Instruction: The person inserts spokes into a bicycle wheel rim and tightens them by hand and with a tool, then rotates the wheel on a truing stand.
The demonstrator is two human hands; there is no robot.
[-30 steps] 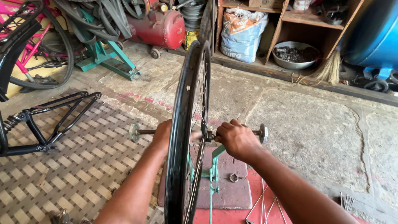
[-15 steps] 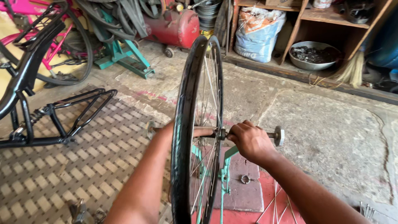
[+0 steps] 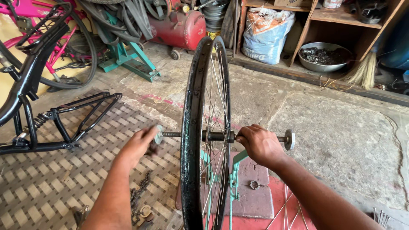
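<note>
Both hands now on the axle ends, wheel upright between them.

Since a second ago my left hand [image 3: 138, 145] has slid outward: its fingers now curl loosely over the left end of the threaded steel axle [image 3: 217, 136], the grip partly hidden. My right hand [image 3: 260, 145] stays wrapped tight around the right part, a flat nut just beyond its fingers. The black spoked bicycle wheel [image 3: 204, 127] stands between my fingers, above the green metal stand [image 3: 234, 179].

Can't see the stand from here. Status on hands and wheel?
Left hand on axle end nut, right hand gripping axle. Wheel upright in green stand. Nothing blocking.
</note>
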